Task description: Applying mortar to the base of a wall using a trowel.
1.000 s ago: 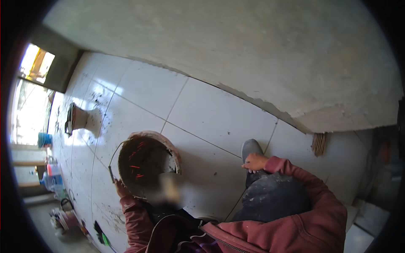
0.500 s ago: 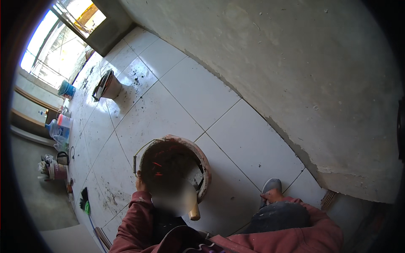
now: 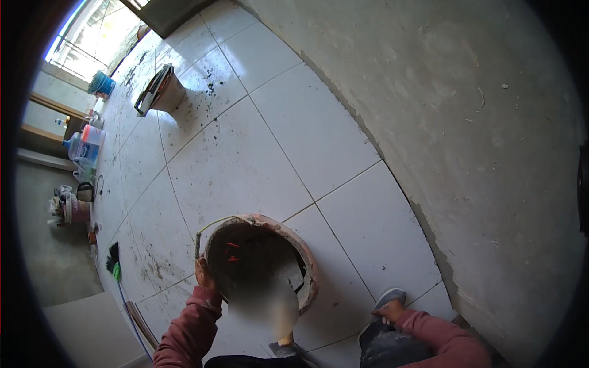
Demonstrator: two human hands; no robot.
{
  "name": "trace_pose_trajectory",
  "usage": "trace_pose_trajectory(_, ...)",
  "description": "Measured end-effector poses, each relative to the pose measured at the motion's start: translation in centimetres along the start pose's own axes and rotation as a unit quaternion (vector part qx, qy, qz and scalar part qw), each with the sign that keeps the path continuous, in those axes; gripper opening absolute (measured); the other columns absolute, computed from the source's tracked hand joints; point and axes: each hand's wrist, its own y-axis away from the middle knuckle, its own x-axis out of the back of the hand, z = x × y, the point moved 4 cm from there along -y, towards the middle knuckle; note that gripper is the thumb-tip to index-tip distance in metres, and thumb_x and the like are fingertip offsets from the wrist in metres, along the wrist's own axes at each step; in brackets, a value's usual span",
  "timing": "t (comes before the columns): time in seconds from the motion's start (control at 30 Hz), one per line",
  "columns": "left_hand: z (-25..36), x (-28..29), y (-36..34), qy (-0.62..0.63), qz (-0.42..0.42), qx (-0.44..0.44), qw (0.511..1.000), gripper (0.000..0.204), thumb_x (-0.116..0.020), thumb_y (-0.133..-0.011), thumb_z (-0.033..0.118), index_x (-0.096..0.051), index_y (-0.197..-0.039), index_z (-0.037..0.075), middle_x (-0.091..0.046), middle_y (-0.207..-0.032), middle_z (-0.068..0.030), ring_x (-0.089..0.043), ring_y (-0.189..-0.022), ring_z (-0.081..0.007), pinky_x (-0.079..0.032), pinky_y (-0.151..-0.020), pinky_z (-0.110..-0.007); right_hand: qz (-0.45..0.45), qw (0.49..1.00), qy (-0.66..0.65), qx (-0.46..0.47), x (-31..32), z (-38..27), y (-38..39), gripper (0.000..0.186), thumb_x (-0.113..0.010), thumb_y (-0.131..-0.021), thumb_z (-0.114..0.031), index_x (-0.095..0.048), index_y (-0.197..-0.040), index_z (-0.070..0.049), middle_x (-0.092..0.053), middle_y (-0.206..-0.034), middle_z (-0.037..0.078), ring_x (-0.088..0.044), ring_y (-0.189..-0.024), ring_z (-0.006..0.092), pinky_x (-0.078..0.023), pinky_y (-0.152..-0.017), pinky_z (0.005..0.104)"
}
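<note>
A mortar-crusted bucket (image 3: 310,260) stands on the tiles before me, its mouth tilted toward me and its inside dark grey. My left hand (image 3: 205,274) grips its left rim, below the wire handle (image 3: 197,245). A light wooden handle (image 3: 286,338) sticks out at the bucket's near edge; a blurred patch hides most of that tool, so its kind does not show. My right hand (image 3: 389,311) is by my grey shoe (image 3: 391,297), right of the bucket, fingers loosely extended with nothing seen in them.
A second bucket (image 3: 170,95) with flat items across its top stands farther off. Along the left are a blue bucket (image 3: 101,84), a water bottle (image 3: 73,145), a filled pail (image 3: 76,211) and a green-and-black broom (image 3: 115,265). A plastered wall (image 3: 442,122) rises on the right.
My view has shifted, so the bucket sits slightly lower and farther right. My left hand stays at its rim. My right hand stays by the shoe.
</note>
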Motion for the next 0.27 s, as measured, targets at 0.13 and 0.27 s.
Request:
trace_pose_trajectory(0.13,0.8,1.1,0.0,0.001,0.04,0.013,0.999,0.06,-0.045,-0.085,0.052,-0.04,-0.119,0.003,-0.053,-0.109,-0.0135,-0.053,-0.097,-0.0201,-0.043,-0.083,-0.032,0.022,1.0,0.007,-0.017,-0.4,-0.8,0.6,0.034,-0.069,-0.072,-0.031,-0.062,-0.067,0.002,-0.058,-0.053,0.01,-0.054,-0.04,0.0157,-0.043,-0.037,0.0262)
trace_pose_trajectory(0.27,-0.7,4.2,0.5,-0.349,0.136,0.001,0.927,0.077,-0.045,-0.079,0.061,-0.026,-0.135,0.012,-0.039,-0.13,-0.0168,-0.038,-0.121,-0.0294,-0.028,-0.099,-0.035,0.047,0.997,0.046,0.051,-1.0,0.6,-0.5,0.039,-0.064,-0.074,-0.04,-0.063,-0.069,-0.001,-0.062,-0.059,0.009,-0.059,-0.046,0.0182,-0.049,-0.047,0.028)
